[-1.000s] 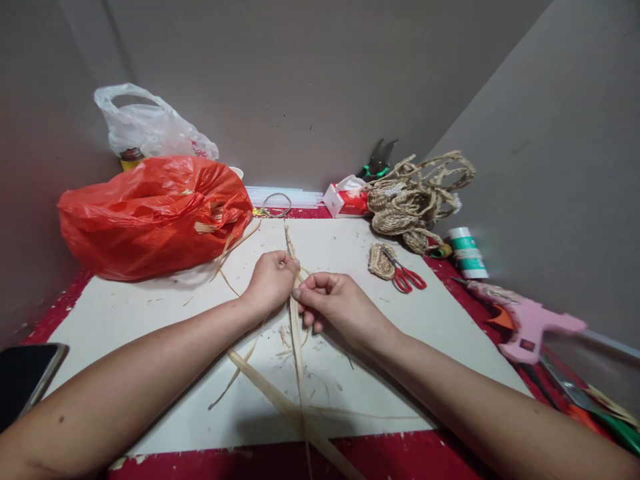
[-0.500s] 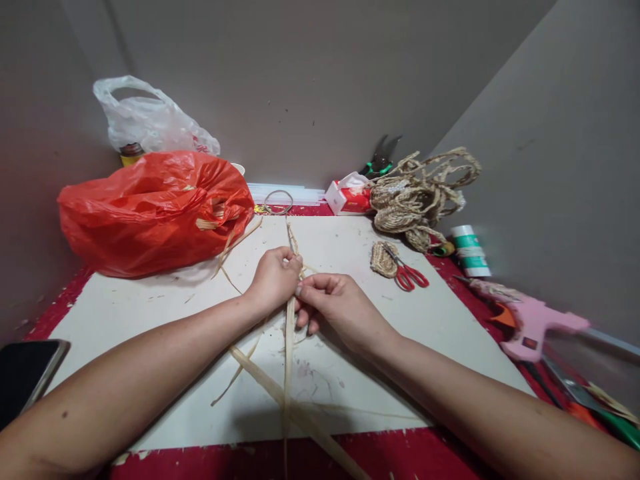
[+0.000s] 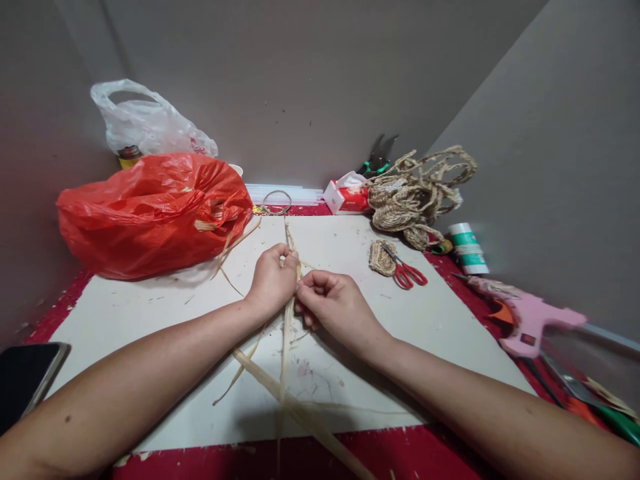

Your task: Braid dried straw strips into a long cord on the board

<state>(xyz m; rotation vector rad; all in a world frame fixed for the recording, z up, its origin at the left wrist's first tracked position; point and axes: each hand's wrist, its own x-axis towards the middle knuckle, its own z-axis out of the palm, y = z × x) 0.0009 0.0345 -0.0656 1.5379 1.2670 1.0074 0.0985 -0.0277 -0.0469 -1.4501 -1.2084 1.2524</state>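
Red plastic bag (image 3: 155,217) overlaps white sheet's (image 3: 340,243) far-left part | left hand (image 3: 273,277) grips pale fibre strips (image 3: 287,327) mid-sheet | strips trail past sheet's near edge | right hand's (image 3: 335,303) thumb and finger pinch them mid-sheet | red-handled scissors (image 3: 409,275) lie on sheet's right side

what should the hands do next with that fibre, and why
Perhaps the right hand should draw the loose pale fibre strip snug, with the left hand as anchor: both pinch close together where the thin twisted fibre cord meets the strip, which trails slack over the white sheet.
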